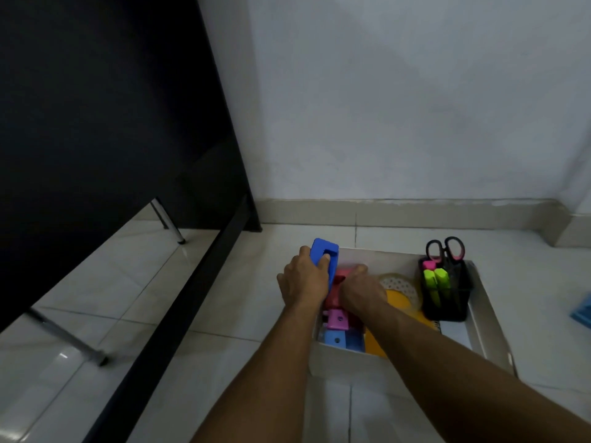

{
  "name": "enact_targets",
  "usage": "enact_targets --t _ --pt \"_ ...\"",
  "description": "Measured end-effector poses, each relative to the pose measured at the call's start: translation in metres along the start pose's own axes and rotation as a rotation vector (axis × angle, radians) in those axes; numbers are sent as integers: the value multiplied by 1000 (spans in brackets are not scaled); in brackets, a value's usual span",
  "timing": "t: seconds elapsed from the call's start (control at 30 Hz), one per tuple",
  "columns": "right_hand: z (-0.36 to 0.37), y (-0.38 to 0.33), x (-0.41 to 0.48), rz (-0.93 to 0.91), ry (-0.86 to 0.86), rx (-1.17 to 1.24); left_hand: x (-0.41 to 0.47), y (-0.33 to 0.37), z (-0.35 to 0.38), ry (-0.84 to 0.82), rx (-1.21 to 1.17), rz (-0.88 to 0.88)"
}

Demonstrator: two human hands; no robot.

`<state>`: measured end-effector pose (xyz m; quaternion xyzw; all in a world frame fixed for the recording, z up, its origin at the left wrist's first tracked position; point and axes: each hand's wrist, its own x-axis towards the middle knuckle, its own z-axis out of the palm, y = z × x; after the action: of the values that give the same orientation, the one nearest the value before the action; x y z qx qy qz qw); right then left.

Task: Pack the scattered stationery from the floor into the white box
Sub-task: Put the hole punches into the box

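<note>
The white box [348,358] lies on the tiled floor in front of me. My left hand [303,279] grips a blue tape dispenser [324,255], held upright over the box's far left corner. Beside it, my right hand [359,287] is inside the box, closed on a red dispenser [334,295]. Nearer to me in the box lie a pink piece [339,318] and a blue piece [335,338]. A clear tape roll [401,287] rests on yellow paper [398,303]. A black mesh holder [447,295] at the box's right holds green highlighters [436,279] and black-and-pink scissors [446,247].
A dark table [96,123] with metal legs [168,220] stands to the left, its black frame bar running down to the floor. The white wall and skirting are just beyond the box. A light blue object [583,311] lies on the floor at the right edge.
</note>
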<state>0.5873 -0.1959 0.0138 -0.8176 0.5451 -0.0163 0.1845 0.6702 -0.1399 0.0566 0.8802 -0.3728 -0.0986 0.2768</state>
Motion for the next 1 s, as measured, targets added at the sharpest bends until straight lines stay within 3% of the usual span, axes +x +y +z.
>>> enact_targets --t 0.13,0.3,0.47,0.6,0.77,0.87,1.0 --pt "-3 7 4 -149 -37 -210 2 0 4 -1 22 -16" --pt "-17 20 6 -179 41 -210 5 4 5 13 5 -28" --pt "-54 29 14 -101 228 294 13 19 2 -39 -219 -62" --pt "-75 37 2 -127 -6 862 22 37 -3 -176 -321 -70" --pt "-62 42 -14 -82 -160 947 14 50 -1 -421 -168 -89" --pt "-49 43 -14 20 -243 978 10 48 2 -472 -137 -75" --pt "-34 41 -6 159 -217 925 12 47 3 -450 -18 -6"
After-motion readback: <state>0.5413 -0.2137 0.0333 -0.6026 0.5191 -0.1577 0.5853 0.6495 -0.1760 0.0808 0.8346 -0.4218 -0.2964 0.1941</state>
